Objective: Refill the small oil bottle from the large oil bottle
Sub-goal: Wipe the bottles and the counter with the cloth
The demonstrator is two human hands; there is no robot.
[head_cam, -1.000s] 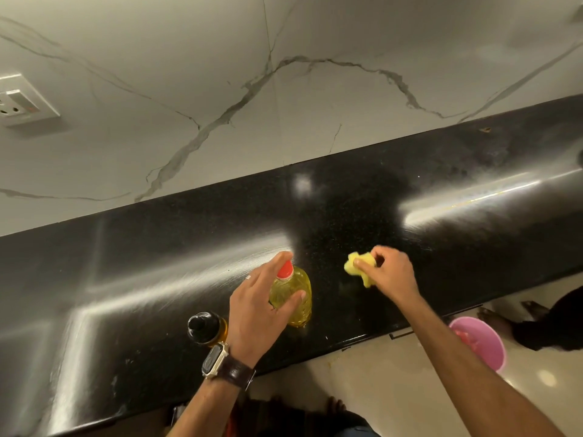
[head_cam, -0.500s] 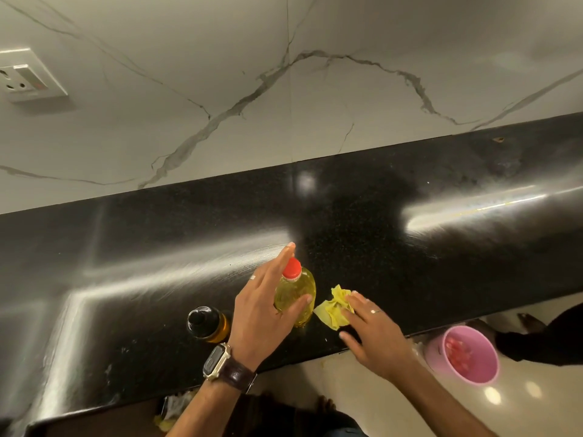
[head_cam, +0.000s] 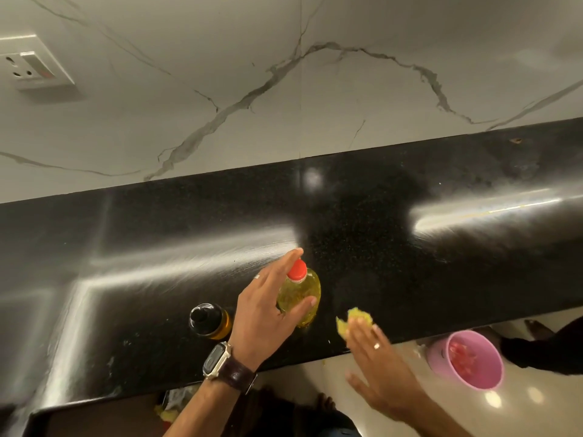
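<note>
Since before, my right hand (head_cam: 375, 367) slid its yellow cloth (head_cam: 353, 323) to the worktop (head_cam: 410, 263) edge, fingers flat, while my left hand (head_cam: 268, 313) fingers stay round the capped big bottle (head_cam: 303, 291), so pouring is not begun.

The person's left hand (head_cam: 263, 313) covers the left flank of the large clear plastic oil bottle with yellow oil and a red cap (head_cam: 301, 294), so the grip behind it cannot be judged; the small dark-capped bottle of amber oil (head_cam: 209, 320) shows mostly its top, its base unseen; the right hand (head_cam: 375, 364) is motion-blurred and hides most of the crumpled yellow cloth (head_cam: 353, 321), contact unclear; the glossy black stone desk (head_cam: 441, 279) runs off both side edges; the white wall socket plate (head_cam: 31, 63) is cut by the left edge; the pink plastic bucket (head_cam: 467, 361) holds reddish contents too blurred to identify.
</note>
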